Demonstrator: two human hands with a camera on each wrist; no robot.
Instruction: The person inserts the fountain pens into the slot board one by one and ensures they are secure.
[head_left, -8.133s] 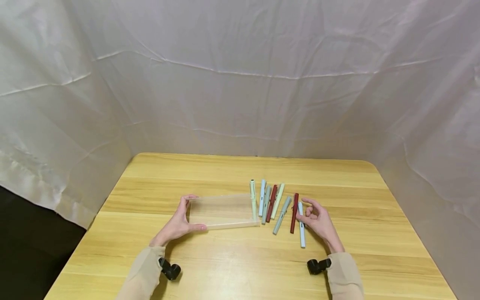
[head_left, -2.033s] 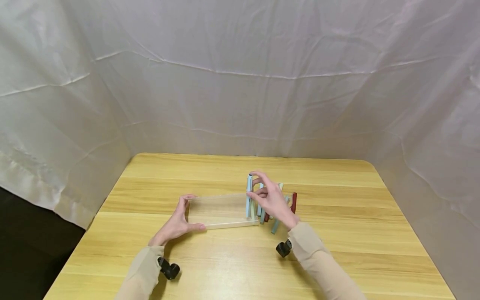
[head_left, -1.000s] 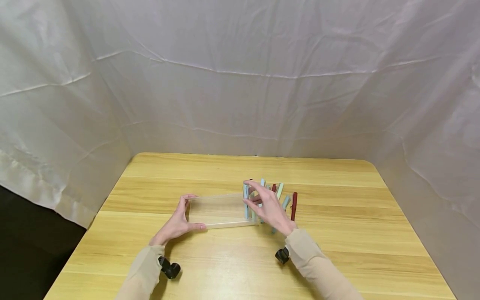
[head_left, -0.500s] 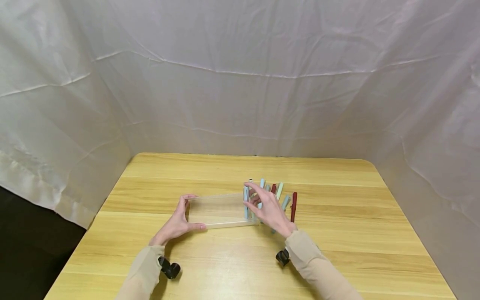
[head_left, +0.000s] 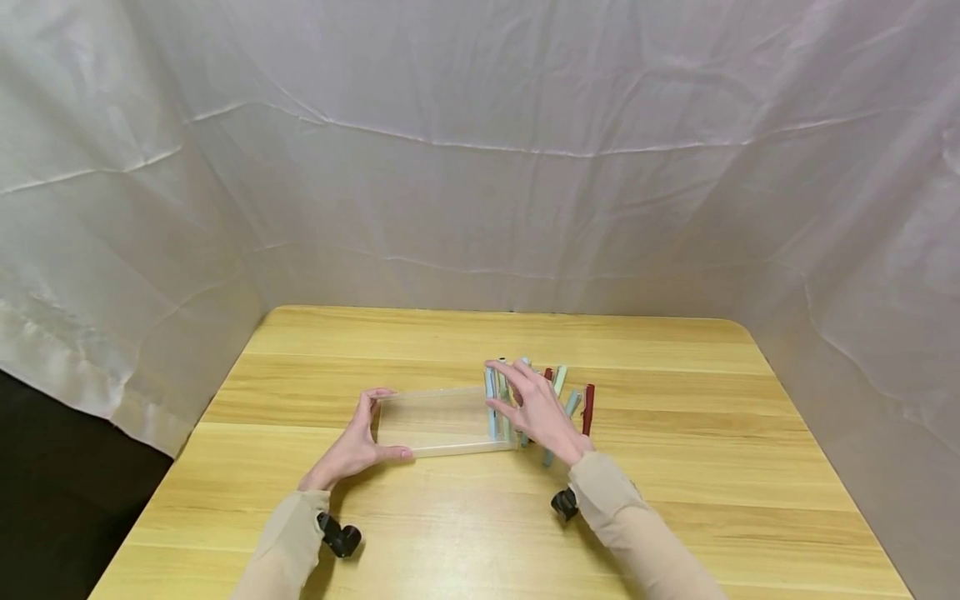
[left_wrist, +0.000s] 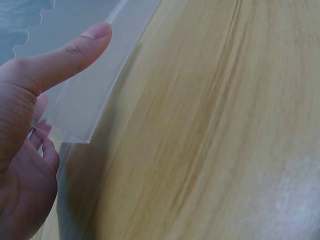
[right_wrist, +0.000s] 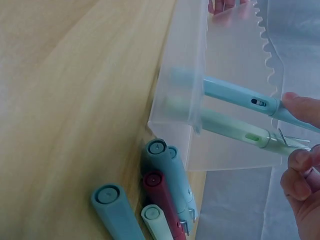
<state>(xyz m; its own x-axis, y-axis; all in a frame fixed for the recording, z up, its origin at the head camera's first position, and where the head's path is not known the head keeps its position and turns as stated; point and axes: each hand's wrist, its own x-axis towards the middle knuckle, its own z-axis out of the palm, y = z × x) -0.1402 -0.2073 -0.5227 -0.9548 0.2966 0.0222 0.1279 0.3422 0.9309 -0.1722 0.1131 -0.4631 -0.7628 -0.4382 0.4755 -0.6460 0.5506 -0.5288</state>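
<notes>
My left hand (head_left: 352, 446) grips the left end of a clear plastic pen tray (head_left: 461, 451), thumb along the near side. In the right wrist view the tray has a scalloped, notched edge. My right hand (head_left: 538, 414) holds a light blue pen (right_wrist: 235, 93) near its cap end, thumb against it. That pen lies across the tray's right end, its far part behind the frosted wall. Beside it, a pale green pen (right_wrist: 230, 126) lies across the tray in parallel. The right hand's other fingers curl close to the pale green pen's clip.
Several pens lie on the wooden table right of the tray: a dark red pen (head_left: 588, 407), a grey-green pen (head_left: 572, 405), a pale green one (head_left: 560, 380), and others partly hidden under the right hand. Pale curtains (head_left: 480, 208) stand behind the table.
Earlier the right hand reached the light blue pen at the far right; it then carried it left to the tray and lowered it beside the pale green pen. The left hand has stayed put.
</notes>
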